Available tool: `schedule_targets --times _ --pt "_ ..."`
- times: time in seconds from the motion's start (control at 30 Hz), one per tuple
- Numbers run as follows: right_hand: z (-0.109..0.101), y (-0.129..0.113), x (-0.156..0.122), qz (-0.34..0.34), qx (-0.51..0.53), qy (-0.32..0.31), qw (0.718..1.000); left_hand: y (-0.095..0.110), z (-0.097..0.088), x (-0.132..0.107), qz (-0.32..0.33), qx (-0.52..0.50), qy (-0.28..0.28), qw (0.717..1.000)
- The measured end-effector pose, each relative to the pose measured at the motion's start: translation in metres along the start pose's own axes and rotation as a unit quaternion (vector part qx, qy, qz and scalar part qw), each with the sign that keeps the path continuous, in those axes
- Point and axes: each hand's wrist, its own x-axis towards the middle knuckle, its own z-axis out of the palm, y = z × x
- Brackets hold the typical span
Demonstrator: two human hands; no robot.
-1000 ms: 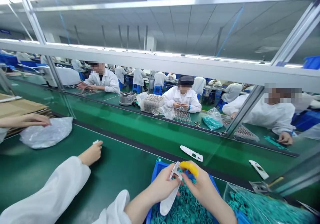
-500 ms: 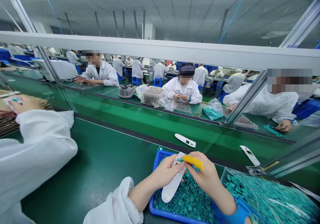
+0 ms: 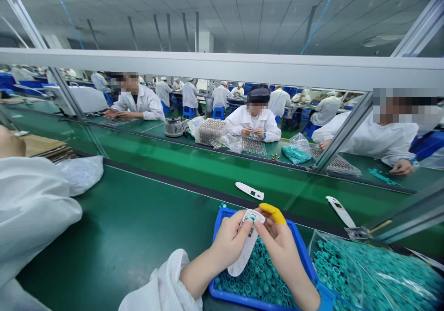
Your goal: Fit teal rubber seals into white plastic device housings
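The left hand (image 3: 231, 242) wraps a white plastic casing (image 3: 245, 255), and the right hand (image 3: 281, 251), wearing a yellow finger cot (image 3: 273, 213), pinches its top over a blue tray (image 3: 222, 223) of teal rubber rings (image 3: 256, 276); a clear plastic bag (image 3: 364, 274) to the right holds more.

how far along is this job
Two white plastic casings on the green belt look finished. The left hand grips a third casing, with the right hand at it. Still to go: teal rings heaped in the blue tray and clear bag.

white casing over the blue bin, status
Left hand gripping white plastic casing. Right hand, yellow finger cot, at its top end. Teal rings heaped in blue bin below.
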Motion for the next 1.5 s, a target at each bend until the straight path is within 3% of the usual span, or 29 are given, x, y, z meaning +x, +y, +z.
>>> schedule_targets --times 0.1,0.27,0.57,0.8,1.0,1.07,1.17,1.3,1.4,1.5 --pt "0.011 -0.002 -0.007 0.047 0.088 -0.01 0.995 0.001 0.002 -0.004 0.003 -0.024 0.017 1.0" --pt "0.022 -0.007 -0.017 0.077 0.118 0.025 0.99 0.005 0.001 -0.009 0.026 -0.023 0.039 0.999" --pt "0.025 -0.009 -0.019 0.04 0.087 0.057 0.994 0.002 0.001 -0.013 0.084 0.058 0.065 0.993" --pt "0.021 -0.009 -0.02 0.019 0.071 0.03 0.997 0.003 -0.002 -0.012 0.084 0.065 0.067 0.992" --pt "0.024 -0.006 -0.021 0.02 0.061 0.04 0.997 0.003 0.005 -0.015 0.125 0.106 0.075 0.984" --pt "0.022 -0.002 -0.019 0.009 0.032 0.025 0.999 -0.001 -0.001 -0.011 0.111 0.134 0.072 0.982" --pt "0.005 0.009 -0.014 -0.026 -0.066 0.015 0.997 -0.019 -0.04 0.006 0.011 0.239 0.097 0.966" --pt "-0.04 0.03 -0.004 -0.03 -0.252 0.019 0.967 -0.064 -0.133 0.027 -0.121 0.324 0.143 0.927" --pt "-0.067 0.041 0.006 -0.024 -0.353 -0.059 0.934 -0.091 -0.191 0.026 -0.207 0.369 0.155 0.893" --pt "-0.07 0.046 0.014 -0.02 -0.375 -0.136 0.917 -0.102 -0.224 0.017 -0.261 0.4 0.155 0.865"
